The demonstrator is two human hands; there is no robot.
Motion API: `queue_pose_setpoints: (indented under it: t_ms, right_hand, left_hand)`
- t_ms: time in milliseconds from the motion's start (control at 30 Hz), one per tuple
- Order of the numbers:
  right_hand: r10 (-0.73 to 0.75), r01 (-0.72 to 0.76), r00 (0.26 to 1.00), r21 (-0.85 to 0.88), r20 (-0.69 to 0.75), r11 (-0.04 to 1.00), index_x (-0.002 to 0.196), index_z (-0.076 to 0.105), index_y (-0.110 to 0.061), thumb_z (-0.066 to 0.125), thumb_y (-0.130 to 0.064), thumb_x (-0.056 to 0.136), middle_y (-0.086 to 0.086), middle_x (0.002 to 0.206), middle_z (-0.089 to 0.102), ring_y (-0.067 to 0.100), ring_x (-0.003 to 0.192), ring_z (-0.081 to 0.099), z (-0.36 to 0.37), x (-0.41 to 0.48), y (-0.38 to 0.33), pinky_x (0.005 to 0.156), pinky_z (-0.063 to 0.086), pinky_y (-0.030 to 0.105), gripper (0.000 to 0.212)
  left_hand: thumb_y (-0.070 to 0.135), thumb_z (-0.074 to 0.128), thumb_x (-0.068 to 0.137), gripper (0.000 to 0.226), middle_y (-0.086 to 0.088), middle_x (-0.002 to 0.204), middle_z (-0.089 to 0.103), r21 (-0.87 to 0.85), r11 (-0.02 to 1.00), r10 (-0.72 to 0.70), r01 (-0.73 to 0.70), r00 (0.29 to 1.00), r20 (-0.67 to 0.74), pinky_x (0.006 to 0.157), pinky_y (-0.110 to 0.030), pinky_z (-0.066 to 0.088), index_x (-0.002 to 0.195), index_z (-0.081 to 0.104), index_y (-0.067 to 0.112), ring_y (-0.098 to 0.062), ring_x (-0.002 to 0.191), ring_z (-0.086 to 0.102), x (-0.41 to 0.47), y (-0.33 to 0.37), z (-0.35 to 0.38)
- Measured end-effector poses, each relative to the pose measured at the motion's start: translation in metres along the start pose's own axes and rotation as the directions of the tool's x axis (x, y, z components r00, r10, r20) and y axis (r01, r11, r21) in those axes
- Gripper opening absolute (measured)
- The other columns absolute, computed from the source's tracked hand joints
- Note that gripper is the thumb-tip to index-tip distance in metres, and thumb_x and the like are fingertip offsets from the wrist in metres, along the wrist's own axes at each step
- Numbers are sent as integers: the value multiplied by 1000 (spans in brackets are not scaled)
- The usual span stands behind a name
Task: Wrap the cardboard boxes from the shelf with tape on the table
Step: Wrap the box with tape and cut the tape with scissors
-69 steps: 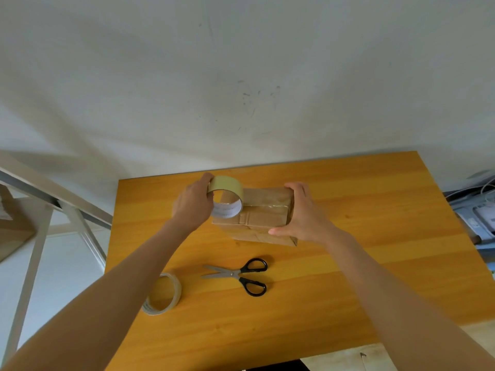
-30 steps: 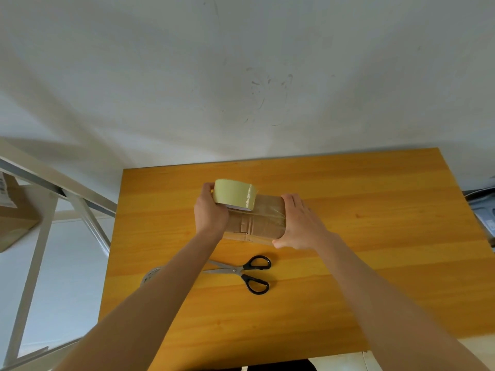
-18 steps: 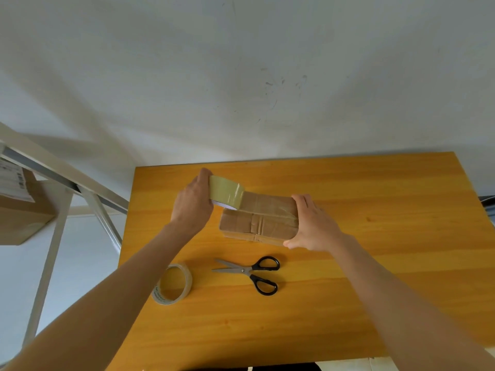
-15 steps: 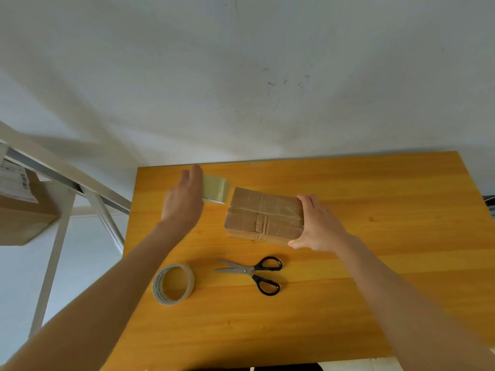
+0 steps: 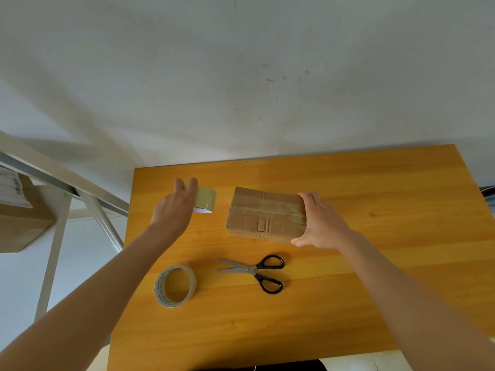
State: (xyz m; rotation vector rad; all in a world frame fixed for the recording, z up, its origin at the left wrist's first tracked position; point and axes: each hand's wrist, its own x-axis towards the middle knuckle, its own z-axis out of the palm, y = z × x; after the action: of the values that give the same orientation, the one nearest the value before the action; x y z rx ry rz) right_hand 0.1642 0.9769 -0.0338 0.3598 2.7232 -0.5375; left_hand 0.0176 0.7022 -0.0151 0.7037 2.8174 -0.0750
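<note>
View: from the person's head, looking down over both bare forearms at an orange wooden bench [image 5: 375, 290] against a pale wall [image 5: 241, 76].
Box: a flat brown cardboard box [image 5: 263, 214] lies on the far middle of the bench, with shiny tape strips running across its top.
Right hand: the right hand [image 5: 320, 223] is set against the box's right end. Its fingers [image 5: 308, 200] lie close together along the far right corner and the thumb sits at the near right corner, so the hand clamps that end.
Left hand: the left hand [image 5: 174, 207] is to the left of the box and apart from it. It holds a roll [image 5: 205, 200] of yellowish tape on its edge. The fingertips curl over the roll's top. The palm hides the roll's left side, so the exact grip there cannot be told.
Roll and box: a bare strip of bench shows between them. No tape strand can be made out linking the two.
Spare roll: a second, clear roll [image 5: 175, 286] stands tilted on the near left of the bench, with print around its inner ring.
Scissors: black-handled scissors [image 5: 257, 271] lie on the bench just near of the box, blades pointing left and nearly closed.
Shelf: at far left, a white metal shelf frame [image 5: 53, 236] carries another box [image 5: 18, 223] with a white label.
</note>
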Motion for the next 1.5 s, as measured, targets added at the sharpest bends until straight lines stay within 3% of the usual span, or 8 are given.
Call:
queue_pose_setpoints:
  t_ms: [167,800,967,1100,1200,1367,1500]
  right_hand:
    - [3,-3,1000,-3,7,1000,142,18,-18,85,-46,56,1,136,30,22,116,45,0,1,0,92,44,34,113]
    - [19,-18,998,-13,53,1000,142,14,-20,85,-46,57,1,137,26,23,118,43,-1,4,-1,96,43,37,114]
    - [0,3,999,-47,51,999,145,11,-12,84,-45,61,5,144,22,25,132,31,-1,4,-4,110,28,37,116]
    - [-4,14,998,-156,59,988,149,-16,-8,73,-66,63,8,158,-13,25,146,-10,4,4,-10,120,1,42,136]
    - [-43,45,999,-179,14,983,144,-30,-9,56,-83,63,7,155,-29,21,143,-24,10,7,-24,119,-6,43,139]
    - [-151,148,989,-190,-3,971,145,-29,-10,51,-84,66,7,156,-27,21,144,-22,17,27,-61,119,-6,43,134]
    - [-217,217,976,-250,29,944,147,-23,-8,56,-82,64,11,159,-10,26,147,-6,22,45,-95,119,-3,45,136]
  left_hand:
    - [3,61,85,56,-15,120,41,8,1000,23,-23,1000,10,53,-30,42,129,28,11,-31,77,61,8,-4,8]
    - [0,64,82,61,-15,118,42,-17,999,40,-40,999,37,54,-34,50,129,26,11,-33,74,62,26,-6,39]
    - [-5,58,83,59,-16,117,43,-57,998,8,-6,999,52,52,-35,41,130,26,10,-37,72,61,29,-2,45]
    - [-8,56,84,57,-17,117,43,-122,992,-15,22,998,55,54,-37,41,130,28,11,-42,77,61,30,-4,48]
    - [-7,56,83,57,-17,119,43,-157,987,-10,19,998,60,55,-38,42,129,30,13,-43,80,61,30,-7,48]
    - [-2,54,86,65,-16,129,42,-205,979,21,-8,998,60,55,-37,42,138,28,26,-41,82,60,25,-12,49]
    - [-2,53,86,86,-12,133,41,-160,986,56,-49,998,39,44,-30,33,149,8,36,-29,64,54,20,-15,45]
